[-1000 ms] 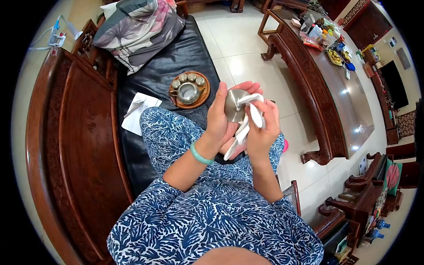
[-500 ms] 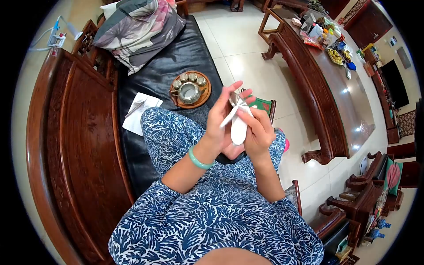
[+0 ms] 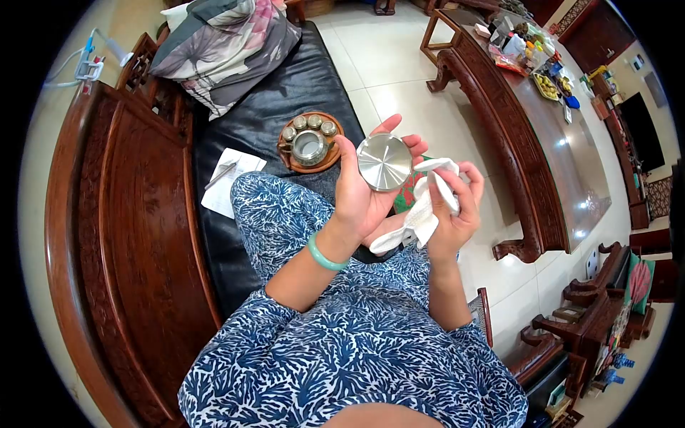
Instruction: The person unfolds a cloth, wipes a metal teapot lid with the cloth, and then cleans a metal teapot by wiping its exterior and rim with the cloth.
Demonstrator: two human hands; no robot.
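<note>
My left hand (image 3: 354, 196), with a green bangle at the wrist, holds a round shiny metal disc (image 3: 384, 162). The disc rests against the palm, its brushed face turned up toward me, with my thumb along its left edge. To the right, my right hand (image 3: 459, 207) grips a crumpled white tissue (image 3: 424, 217) between thumb and fingers, part of it hanging down. The tissue is apart from the disc. Beyond my left hand, a round wooden tray (image 3: 330, 158) on the black seat carries a glass teapot (image 3: 309, 148) and several small cups (image 3: 314, 123).
Paper with a pen (image 3: 220, 176) lies beside my knee on the black seat (image 3: 246, 125). A patterned cushion (image 3: 228, 53) sits at the far end. On the right stands a long carved wooden table (image 3: 528, 135) with fruit and bottles at its far end.
My right hand has drawn the white tissue away from the disc, to the right. The disc in my left hand has turned from nearly edge-on to face up.
</note>
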